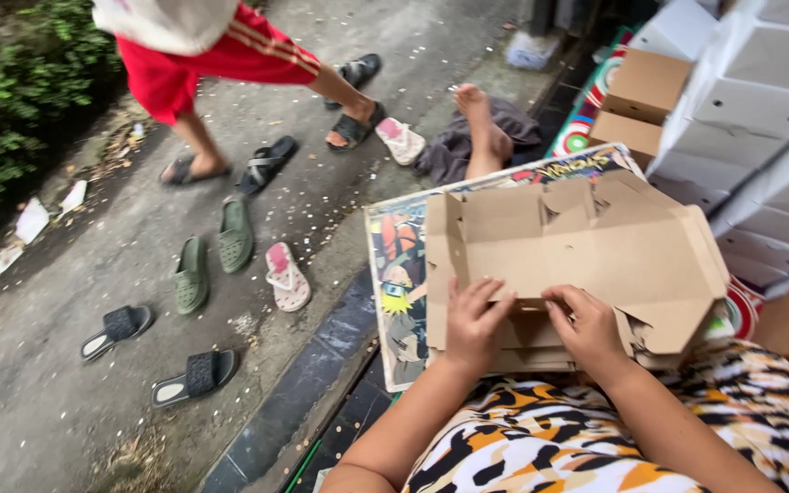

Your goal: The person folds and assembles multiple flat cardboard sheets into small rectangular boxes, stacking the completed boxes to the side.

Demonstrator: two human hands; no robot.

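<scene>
Far to your left, bushes edge a concrete path scattered with footwear: two black slides nearest you, a pair of green clogs beyond them, and a pink flip-flop just beside the dark tiled curb. Another person in red shorts is walking across the top of the path in dark sandals, and a bare foot of someone else rests on a grey cloth near the top centre.

Your left hand is curled over the near edge of the flat brown cardboard box blank, fingers on top and pressing along a fold line, so it is holding the cardboard. Just beside it, your right hand grips the same edge in the same way, fingers bent over the flap. The two hands are near each other but not touching. The blank lies in front of you, partly folded, above your lap and your patterned orange, black and white garment, with more flat blanks stacked under it. Beneath the stack lies a colourful printed mat.

To your right, folded white boxes are stacked high, with a couple of brown boxes in front of them.
</scene>
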